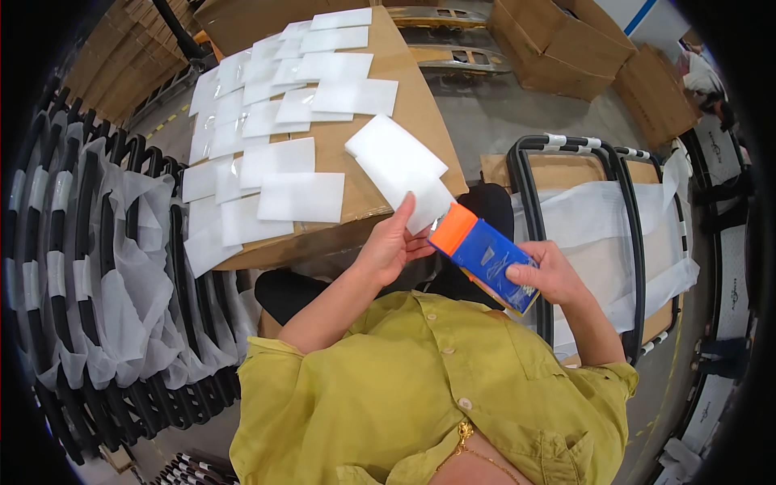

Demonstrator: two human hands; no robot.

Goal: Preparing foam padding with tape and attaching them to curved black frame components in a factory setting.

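My right hand [556, 273] is wrapped round the lower end of a blue tape dispenser [487, 252] with an orange front end, thumb on top. My left hand [388, 249] pinches the near end of white foam sheets [402, 166], its thumb above and the other fingers underneath. At least two of these sheets overlap, reaching over the edge of a large cardboard box [430, 105]. The dispenser's orange end is close to my left fingertips and touches or nearly touches the foam; exactly which is unclear. Many more foam sheets [301, 196] lie in overlapping rows on the box, some with shiny clear tape along their edges.
Black tubular frames with translucent wrapping [133, 267] stand stacked on the left. To the right lean black frames [630, 218] with white wrap and cardboard. Open cartons [558, 48] and metal parts [457, 58] are on the floor at the back. Another person [702, 77] is at the far right.
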